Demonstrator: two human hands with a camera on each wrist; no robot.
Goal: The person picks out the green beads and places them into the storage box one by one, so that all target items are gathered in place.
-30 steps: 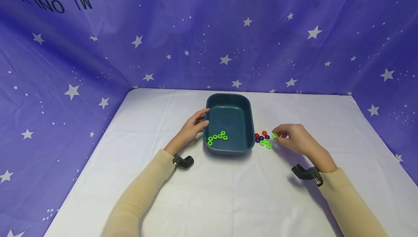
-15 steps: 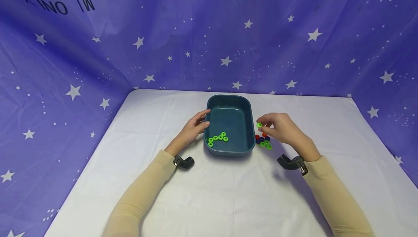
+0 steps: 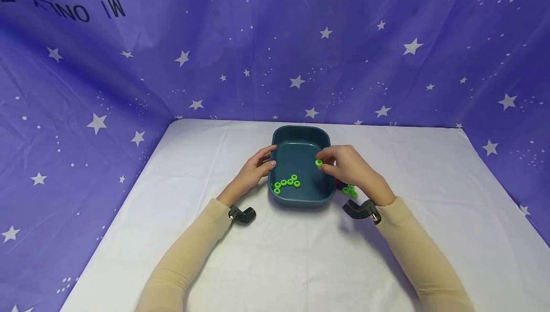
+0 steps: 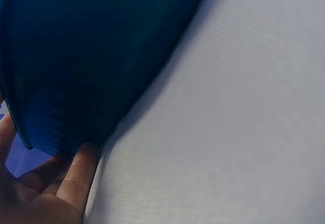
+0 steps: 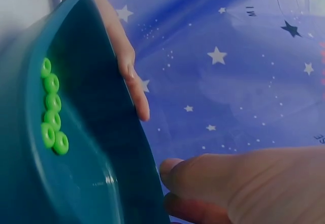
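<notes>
A small green ring-shaped bead [image 3: 318, 163] is pinched between the thumb and fingertips of my right hand [image 3: 349, 165], over the right part of a dark teal rectangular tub [image 3: 301, 201]. In the right wrist view that bead is hidden by my thumb. My left hand [image 3: 252, 171] rests against the tub's left side, thumb and fingertips at the rim. The left wrist view shows its fingers [image 4: 78, 176] fairly straight along the outer wall. Inside the tub, several green ring beads [image 3: 290, 182] lie at the near left.
Right of the tub, several loose green beads [image 3: 351, 190] lie on the white cloth [image 3: 275, 254], with red and purple ones partly covered by my right hand. A purple star-printed curtain [image 3: 258, 54] hangs behind the table. Each wrist wears a black camera mount [image 3: 361, 209].
My right hand has lifted a green bead from the loose pile and carried it left over the tub. The left hand stays at the tub's side.
</notes>
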